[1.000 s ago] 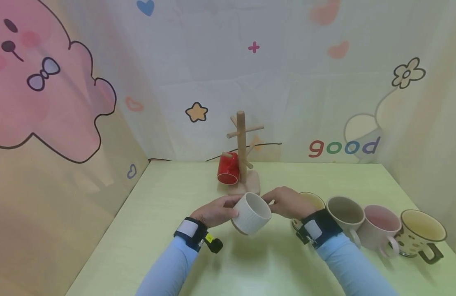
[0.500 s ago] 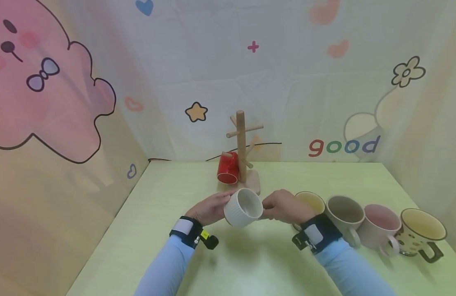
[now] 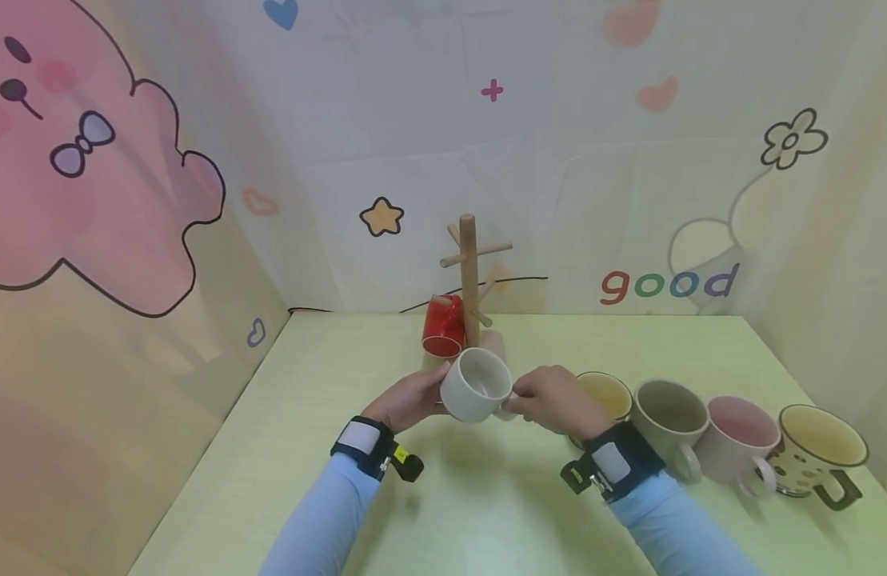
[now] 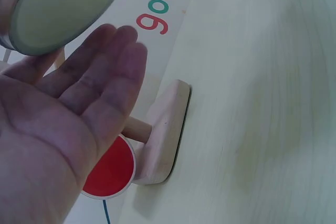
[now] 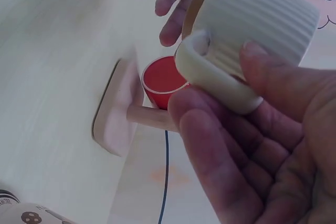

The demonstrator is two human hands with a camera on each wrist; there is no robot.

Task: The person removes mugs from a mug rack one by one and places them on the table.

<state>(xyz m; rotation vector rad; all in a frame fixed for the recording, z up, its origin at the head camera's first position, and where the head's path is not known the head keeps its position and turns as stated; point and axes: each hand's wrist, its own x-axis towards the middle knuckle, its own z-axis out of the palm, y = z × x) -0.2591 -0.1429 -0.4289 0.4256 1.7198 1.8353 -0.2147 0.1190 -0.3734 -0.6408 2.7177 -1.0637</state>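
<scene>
A small white ribbed mug [image 3: 474, 394] is held up between both hands, its mouth tipped toward the head camera. My right hand [image 3: 561, 400] pinches the handle [image 5: 220, 85] between thumb and fingers. My left hand [image 3: 405, 400] holds the mug's left side near the base; in the left wrist view the other fingers [image 4: 113, 85] stretch out under it, and the thumb is out of sight. Just behind the mug stands a wooden mug tree [image 3: 469, 280], its base partly hidden. A red mug [image 3: 443, 326] hangs on its lower left peg, mouth down.
Along the right side stand several mugs: a yellow-lined one [image 3: 603, 392] partly behind the right wrist, a grey one [image 3: 671, 412], a pink one [image 3: 741, 440] and a spotted one [image 3: 821, 448]. A printed curtain [image 3: 558, 160] backs the pale green table [image 3: 306, 384].
The white mug has turned so its mouth faces the head camera more, and has risen closer to the mug tree. My right hand has shifted a little left with it.
</scene>
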